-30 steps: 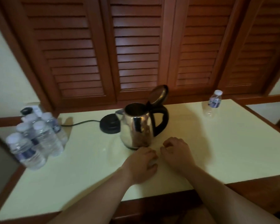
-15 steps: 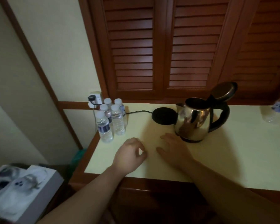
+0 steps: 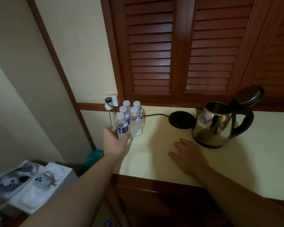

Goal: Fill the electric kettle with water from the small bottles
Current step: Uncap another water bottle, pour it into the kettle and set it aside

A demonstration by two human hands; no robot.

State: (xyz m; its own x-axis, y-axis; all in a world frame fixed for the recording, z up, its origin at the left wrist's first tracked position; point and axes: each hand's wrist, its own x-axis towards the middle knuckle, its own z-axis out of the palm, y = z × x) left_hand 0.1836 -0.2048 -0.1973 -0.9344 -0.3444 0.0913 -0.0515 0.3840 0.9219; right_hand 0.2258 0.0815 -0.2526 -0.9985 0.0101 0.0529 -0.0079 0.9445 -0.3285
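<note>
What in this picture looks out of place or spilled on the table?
Nothing looks spilled. The kettle stands off its base, lid open, which suits filling. The left hand grips the nearest bottle.

Glossy metal kettle (image 3: 213, 123), clear plastic bottles (image 3: 134, 123), wooden shutters (image 3: 179, 46).

Lid-open steel kettle (image 3: 215, 123), five capped bottles (image 3: 129, 118)

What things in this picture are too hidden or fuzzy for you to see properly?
- Head view: whether the kettle has water in it; its open top shows only darkness.
- Head view: the rear bottles, hidden behind the front ones.
- Head view: the left hand's grip on the nearest bottle; the fingers are hidden behind it.
- Head view: the bottle labels, too small and blurred to read.
</note>
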